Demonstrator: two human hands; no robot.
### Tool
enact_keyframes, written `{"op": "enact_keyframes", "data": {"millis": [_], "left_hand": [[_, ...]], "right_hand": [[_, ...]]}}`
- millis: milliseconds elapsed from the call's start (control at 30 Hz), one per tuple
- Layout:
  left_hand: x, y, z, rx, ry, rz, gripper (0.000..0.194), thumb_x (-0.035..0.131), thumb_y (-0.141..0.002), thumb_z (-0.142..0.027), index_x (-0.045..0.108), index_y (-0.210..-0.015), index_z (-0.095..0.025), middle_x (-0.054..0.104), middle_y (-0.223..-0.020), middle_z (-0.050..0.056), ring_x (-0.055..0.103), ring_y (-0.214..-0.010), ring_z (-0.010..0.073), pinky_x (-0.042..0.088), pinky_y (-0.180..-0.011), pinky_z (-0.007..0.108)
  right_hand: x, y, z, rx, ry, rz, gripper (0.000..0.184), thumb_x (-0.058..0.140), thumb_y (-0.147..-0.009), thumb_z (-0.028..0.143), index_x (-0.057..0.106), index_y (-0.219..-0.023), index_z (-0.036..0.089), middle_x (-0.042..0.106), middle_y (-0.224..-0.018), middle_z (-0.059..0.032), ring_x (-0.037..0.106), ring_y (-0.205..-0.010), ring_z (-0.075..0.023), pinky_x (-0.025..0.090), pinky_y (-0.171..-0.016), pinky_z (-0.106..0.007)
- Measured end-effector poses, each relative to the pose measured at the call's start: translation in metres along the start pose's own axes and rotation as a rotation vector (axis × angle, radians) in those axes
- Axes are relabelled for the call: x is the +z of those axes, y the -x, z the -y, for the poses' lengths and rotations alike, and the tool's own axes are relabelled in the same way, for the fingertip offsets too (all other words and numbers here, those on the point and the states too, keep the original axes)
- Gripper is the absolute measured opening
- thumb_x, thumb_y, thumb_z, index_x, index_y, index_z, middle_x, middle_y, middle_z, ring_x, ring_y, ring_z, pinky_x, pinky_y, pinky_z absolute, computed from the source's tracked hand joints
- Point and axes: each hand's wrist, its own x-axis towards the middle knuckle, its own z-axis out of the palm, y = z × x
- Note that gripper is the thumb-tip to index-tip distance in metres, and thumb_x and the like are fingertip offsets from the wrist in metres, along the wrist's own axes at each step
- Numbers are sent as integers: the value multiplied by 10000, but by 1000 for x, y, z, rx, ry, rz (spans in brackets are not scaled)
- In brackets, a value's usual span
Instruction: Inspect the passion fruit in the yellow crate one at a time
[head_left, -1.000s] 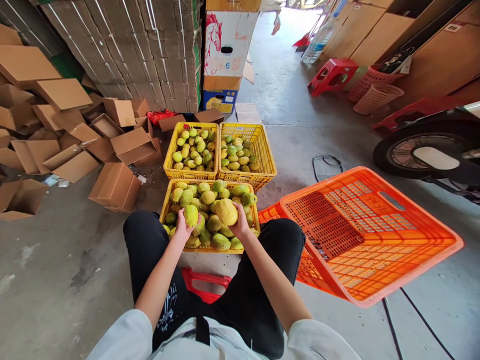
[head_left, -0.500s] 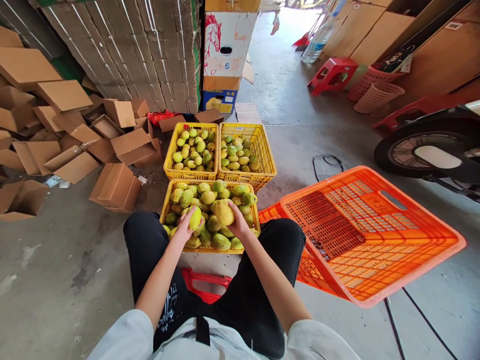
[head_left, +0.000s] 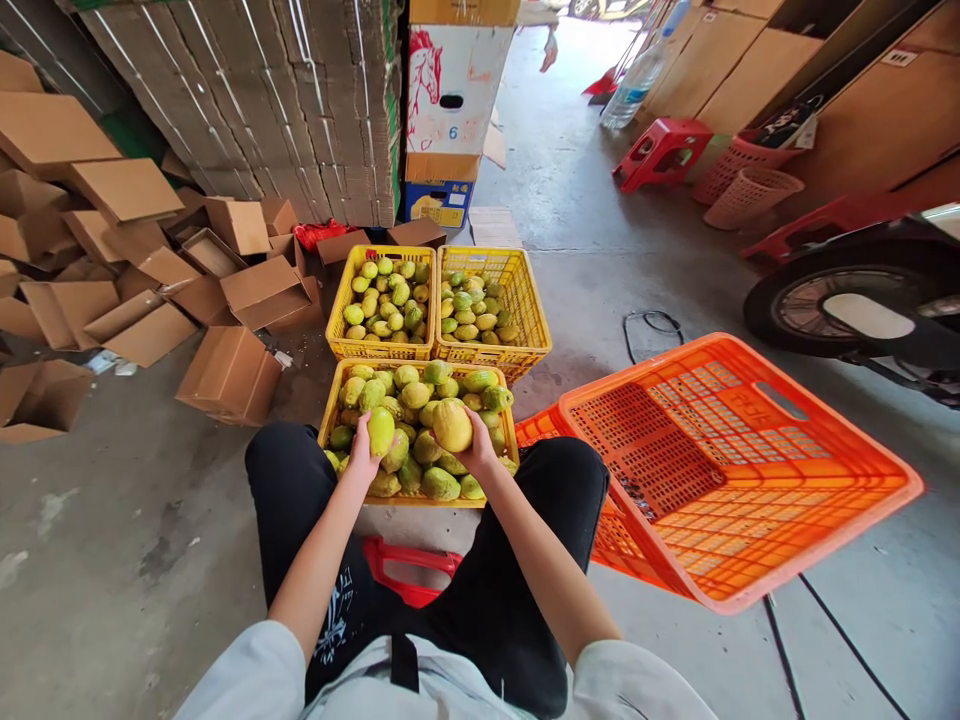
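Note:
My left hand is closed around a yellow-green papaya, held upright over the front yellow crate. To its right, my right hand grips a rounder, paler yellow papaya. The two held fruits are apart, at about the same height. Beneath them the crate is full of green and yellow papayas, some with rough, blotchy skin. My knees stand on either side of this crate.
Behind it stand two more yellow crates, the left one and the right one, both holding fruit. A large orange crate is tilted beside my right knee. Cardboard boxes lie left; a motorcycle wheel stands right.
My left hand has turned its papaya more upright and shifted slightly left. The right hand's papaya has turned and moved slightly right. Both fruits remain held.

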Motion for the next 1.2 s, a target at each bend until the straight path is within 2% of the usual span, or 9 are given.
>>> {"op": "enact_keyframes", "data": {"millis": [200, 300, 433, 567, 667, 767, 867, 1067, 1200], "left_hand": [[3, 6, 2, -18, 0, -28, 445, 587, -1283, -499, 864, -1412, -175, 917, -1022, 176, 957, -948, 362, 843, -833, 456], [4, 9, 1, -4, 7, -30, 467, 554, -1282, -460, 863, -1444, -149, 909, -983, 165, 962, -941, 354, 838, -825, 435], [5, 10, 1, -18, 19, -17, 492, 764, -1195, -546, 853, -1463, -144, 925, -1026, 151, 968, -936, 366, 839, -843, 446], [5, 10, 2, -39, -46, -27, 510, 812, -1226, -629, 853, -1359, -138, 855, -872, 79, 886, -734, 274, 785, -709, 348], [5, 10, 4, -42, -90, -31, 363, 833, -1261, -506, 852, -1311, -147, 830, -836, 51, 818, -645, 209, 735, -665, 277], [6, 9, 6, -15, -67, -25, 150, 868, -1222, -297, 846, -1297, -168, 853, -898, 58, 877, -745, 220, 784, -813, 300], [8, 11, 5, 17, -7, -39, 173, 918, -1175, -271, 835, -1309, -200, 833, -917, 23, 877, -786, 222, 820, -880, 341], [13, 18, -3, -25, 10, -66, 308, 628, -1348, -380, 840, -1394, -161, 794, -885, 33, 861, -813, 230, 819, -883, 316], [11, 19, -2, -81, 5, -52, 470, 545, -1362, -440, 845, -1501, -105, 878, -978, 116, 954, -946, 306, 831, -864, 359]], "right_hand": [[-5, -15, -6, -62, 17, -47, 136, 836, -961, 402, 776, -1054, 322, 874, -832, -17, 990, -1080, -373, 855, -959, -491], [-10, -22, -7, -99, 70, -24, 167, 852, -936, 426, 720, -977, 332, 833, -775, -3, 976, -1033, -353, 850, -934, -441], [-14, -25, -7, -98, 116, 37, 261, 910, -897, 457, 698, -981, 330, 807, -754, 5, 963, -982, -346, 839, -860, -408], [-11, -20, -6, -58, 124, 26, 296, 927, -890, 441, 723, -1069, 323, 867, -844, -9, 965, -982, -350, 844, -827, -444], [-8, -14, -6, -24, 100, 27, 295, 948, -912, 429, 755, -1111, 331, 901, -902, -36, 983, -1056, -385, 861, -875, -516], [-6, -8, -5, -15, 70, 41, 285, 951, -977, 490, 784, -1133, 319, 926, -957, -65, 994, -1156, -412, 869, -928, -546], [-8, -6, -2, -15, 88, 91, 316, 956, -1017, 515, 800, -1182, 295, 949, -1022, -87, 998, -1153, -408, 869, -928, -532], [-9, -8, 2, -38, 142, 79, 345, 974, -989, 479, 783, -1218, 306, 932, -989, -44, 954, -882, -329, 843, -775, -450], [-5, -4, 2, -20, 118, 44, 320, 938, -977, 466, 776, -1201, 305, 933, -987, -56, 958, -908, -343, 857, -830, -487]]}}
